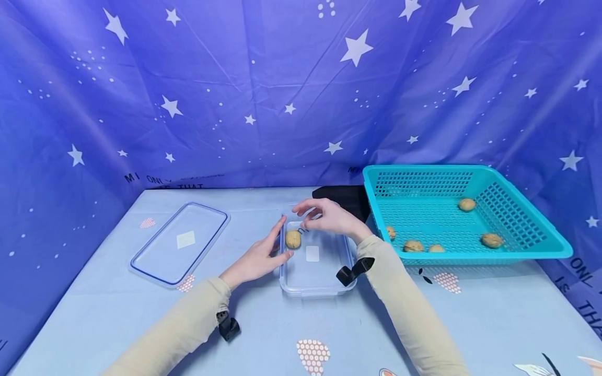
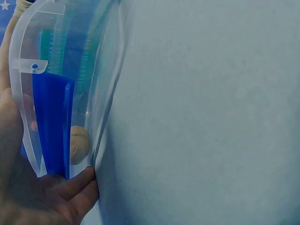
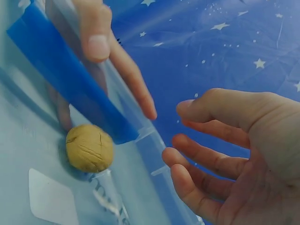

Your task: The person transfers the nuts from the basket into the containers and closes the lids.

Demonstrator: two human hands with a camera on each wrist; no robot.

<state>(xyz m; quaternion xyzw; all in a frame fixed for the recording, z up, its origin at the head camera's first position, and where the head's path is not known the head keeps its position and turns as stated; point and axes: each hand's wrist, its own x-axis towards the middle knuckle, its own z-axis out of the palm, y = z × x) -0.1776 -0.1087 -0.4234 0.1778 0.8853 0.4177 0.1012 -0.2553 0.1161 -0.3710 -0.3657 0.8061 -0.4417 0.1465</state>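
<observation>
A clear plastic container (image 1: 320,288) stands without its lid in the middle of the table. One walnut (image 1: 293,239) lies inside it, against the left wall near the far end. My left hand (image 1: 257,258) holds that left wall, thumb over the rim and fingers along the outside. Above the container's far end is my right hand (image 1: 331,216), its fingers loosely bent and nothing between them. In the right wrist view the walnut (image 3: 89,148) sits apart from the right fingertips. A blue band shows along the wall; whether it is a reflection, I cannot tell.
A turquoise basket (image 1: 470,256) with several walnuts stands on the right. The clear lid with a blue seal (image 1: 157,245) lies flat on the left. Behind the container is a black object (image 1: 345,198), partly hidden. A blue star-patterned curtain (image 1: 301,130) hangs at the back.
</observation>
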